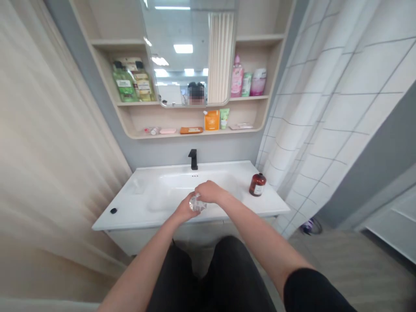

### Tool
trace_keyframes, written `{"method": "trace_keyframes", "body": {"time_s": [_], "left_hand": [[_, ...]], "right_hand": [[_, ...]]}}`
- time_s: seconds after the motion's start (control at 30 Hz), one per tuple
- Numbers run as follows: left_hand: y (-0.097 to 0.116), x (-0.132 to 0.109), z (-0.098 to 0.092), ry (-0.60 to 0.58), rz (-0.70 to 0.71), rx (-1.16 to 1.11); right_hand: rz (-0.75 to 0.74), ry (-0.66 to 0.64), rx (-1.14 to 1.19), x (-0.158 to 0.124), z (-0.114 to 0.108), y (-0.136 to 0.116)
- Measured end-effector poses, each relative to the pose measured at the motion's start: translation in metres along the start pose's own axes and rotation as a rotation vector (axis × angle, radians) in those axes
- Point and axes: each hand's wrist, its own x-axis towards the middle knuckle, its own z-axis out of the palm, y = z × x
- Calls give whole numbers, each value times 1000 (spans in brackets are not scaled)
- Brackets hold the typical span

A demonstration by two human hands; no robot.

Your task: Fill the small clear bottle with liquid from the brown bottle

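Over the front part of the white sink, both hands are together at a clear, shiny object, maybe a glass or plastic container. My left hand is wrapped round its left side and underside. My right hand is closed at its top right; the fingertips are partly hidden, and whether they pinch something small cannot be made out. Behind the hands stands a black faucet. An amber bottle without a visible cap stands upright on the right of the counter. A small black round cap lies at the left front.
A clear object rests on the counter's left side. Above, a shelf unit holds bottles, an orange pouch and a green tube round a mirror. Curtains hang at left; a tiled wall is at right.
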Motion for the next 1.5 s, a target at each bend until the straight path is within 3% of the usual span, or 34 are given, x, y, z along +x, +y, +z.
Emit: {"method": "trace_keyframes", "body": {"time_s": [0.17, 0.23, 0.3, 0.4, 0.53, 0.77, 1.13, 1.33, 1.5], "left_hand": [[-16, 1, 7, 52, -9, -91], [-24, 4, 7, 37, -59, -117], [-32, 7, 5, 16, -101, -147], [-42, 12, 3, -8, -131, -205], [-47, 19, 4, -14, -91, -334], [-32, 24, 18, 8, -45, -562], [-21, 18, 18, 41, -75, -472], [-23, 21, 22, 156, -31, -476], [-22, 21, 22, 106, -67, -460]], "right_hand": [[29, 235, 413, -21, 34, 29], [69, 215, 626, -33, 56, 41], [98, 111, 782, -43, 76, 48], [135, 78, 878, -49, 95, 51], [151, 124, 884, -41, 99, 51], [251, 226, 726, -43, 108, 57], [251, 229, 592, -47, 111, 54], [223, 240, 620, -47, 110, 53], [213, 240, 628, -48, 111, 53]]}}
